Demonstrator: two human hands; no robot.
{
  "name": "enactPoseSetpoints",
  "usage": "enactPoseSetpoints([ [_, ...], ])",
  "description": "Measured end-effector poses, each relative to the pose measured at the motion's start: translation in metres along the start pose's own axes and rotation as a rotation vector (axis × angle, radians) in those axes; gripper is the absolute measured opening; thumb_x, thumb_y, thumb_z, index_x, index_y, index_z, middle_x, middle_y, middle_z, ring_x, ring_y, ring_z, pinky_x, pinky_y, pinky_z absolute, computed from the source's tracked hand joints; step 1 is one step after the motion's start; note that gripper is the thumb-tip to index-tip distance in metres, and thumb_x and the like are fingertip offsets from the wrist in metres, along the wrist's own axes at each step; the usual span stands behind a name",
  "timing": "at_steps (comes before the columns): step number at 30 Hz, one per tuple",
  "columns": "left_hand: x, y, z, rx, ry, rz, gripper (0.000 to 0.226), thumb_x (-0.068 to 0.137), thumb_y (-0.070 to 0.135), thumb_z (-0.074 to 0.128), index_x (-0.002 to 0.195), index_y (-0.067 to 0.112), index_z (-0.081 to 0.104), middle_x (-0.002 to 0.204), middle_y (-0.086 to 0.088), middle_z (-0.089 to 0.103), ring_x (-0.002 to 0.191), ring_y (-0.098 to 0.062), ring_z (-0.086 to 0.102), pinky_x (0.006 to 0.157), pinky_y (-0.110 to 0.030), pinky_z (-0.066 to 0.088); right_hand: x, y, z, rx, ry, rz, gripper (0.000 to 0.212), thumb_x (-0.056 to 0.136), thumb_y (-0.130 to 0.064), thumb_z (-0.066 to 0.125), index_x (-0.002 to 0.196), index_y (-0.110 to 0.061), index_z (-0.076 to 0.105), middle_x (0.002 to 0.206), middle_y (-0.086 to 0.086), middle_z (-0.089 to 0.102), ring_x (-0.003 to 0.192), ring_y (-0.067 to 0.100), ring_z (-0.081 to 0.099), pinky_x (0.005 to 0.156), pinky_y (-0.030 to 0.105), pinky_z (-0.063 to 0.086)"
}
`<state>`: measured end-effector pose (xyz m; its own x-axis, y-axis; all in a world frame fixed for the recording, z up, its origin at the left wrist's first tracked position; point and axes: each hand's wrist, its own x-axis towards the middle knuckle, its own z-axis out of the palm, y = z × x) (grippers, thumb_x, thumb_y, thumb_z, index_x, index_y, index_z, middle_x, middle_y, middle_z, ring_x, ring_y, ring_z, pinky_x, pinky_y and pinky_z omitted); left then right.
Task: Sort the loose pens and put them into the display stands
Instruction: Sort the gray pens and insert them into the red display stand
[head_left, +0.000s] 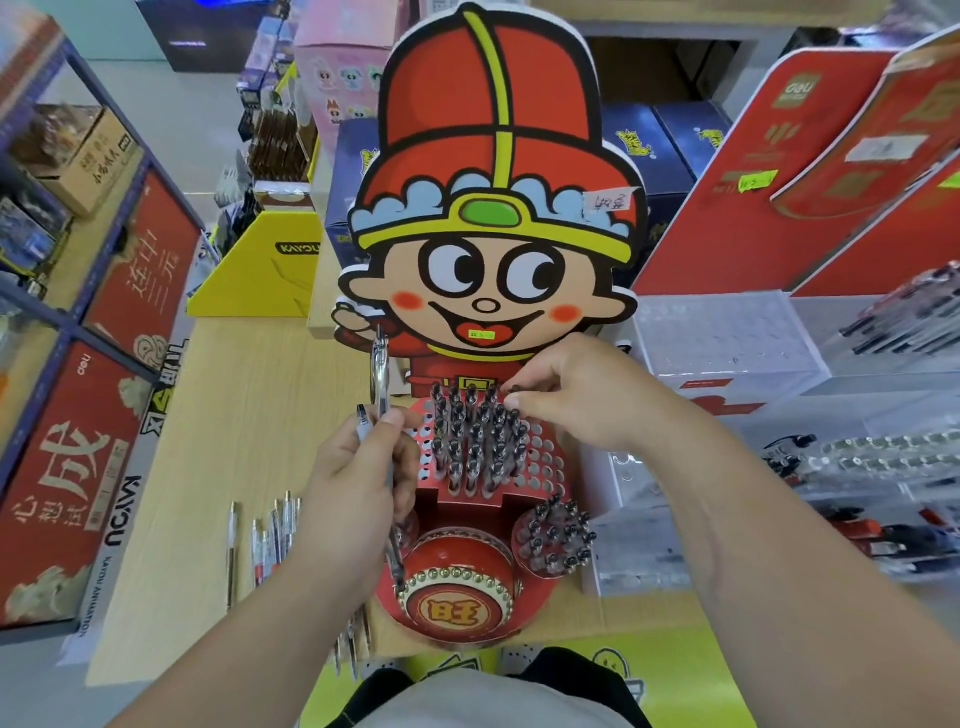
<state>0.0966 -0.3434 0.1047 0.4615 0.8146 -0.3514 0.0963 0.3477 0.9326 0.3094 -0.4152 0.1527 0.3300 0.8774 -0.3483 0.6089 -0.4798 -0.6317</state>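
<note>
Clear-barrelled pens (381, 364), a few, gripped upright in my left hand (358, 483). Right hand (576, 400) just beyond it, fingertips pinching a dark-capped pen (511, 388) at the back row of the red cardboard stand (545, 457). Step, as I judge it: seating that pen in a punched round hole. Next calls for a straight drop into a free hole beside the filled block. Loose pens (270, 535) lie left of my left hand, on the pale wood-grain worktop (249, 415).

A pale wood counter (249, 415) runs through a shop. At left stands a blue metal rack (72, 325) with red boxes (140, 280) and a brown carton (88, 156). Behind are a yellow box (249, 270), a pink box (337, 67) and dark blue boxes (670, 135). The floor (171, 130) is pale grey.
</note>
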Motion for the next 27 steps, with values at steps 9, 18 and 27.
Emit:
enactPoseSetpoints([
  [9,-0.007,0.008,-0.002,-0.047,-0.133,-0.009,0.033,0.107,0.027,0.042,0.092,0.011,0.067,0.062,-0.007,0.040,0.047,-0.018,0.029,0.049,-0.032,0.023,-0.010,0.005,0.000,0.302,-0.057,0.126,0.012,0.097,-0.023,0.065,0.103,-0.029,0.074,0.092,-0.003,0.075,0.086,0.013,0.072,0.076,0.031,0.062],
  [18,-0.020,0.028,0.004,0.201,-0.346,0.081,0.029,0.105,0.025,0.046,0.092,0.015,0.070,0.063,-0.012,0.033,0.051,-0.017,0.027,0.048,-0.026,0.024,-0.051,-0.036,0.003,0.599,0.211,-0.029,0.012,0.091,-0.030,0.072,0.091,-0.018,0.075,0.080,0.002,0.075,0.070,0.017,0.072,0.060,0.028,0.058],
  [27,-0.024,0.045,0.030,0.414,-0.471,0.290,0.033,0.103,0.035,0.048,0.087,0.007,0.055,0.057,0.015,0.041,0.052,-0.003,0.036,0.053,-0.015,0.031,-0.071,-0.034,0.002,0.810,0.347,-0.077,0.014,0.091,-0.018,0.072,0.084,-0.006,0.074,0.072,0.010,0.074,0.072,0.024,0.074,0.061,0.028,0.057],
])
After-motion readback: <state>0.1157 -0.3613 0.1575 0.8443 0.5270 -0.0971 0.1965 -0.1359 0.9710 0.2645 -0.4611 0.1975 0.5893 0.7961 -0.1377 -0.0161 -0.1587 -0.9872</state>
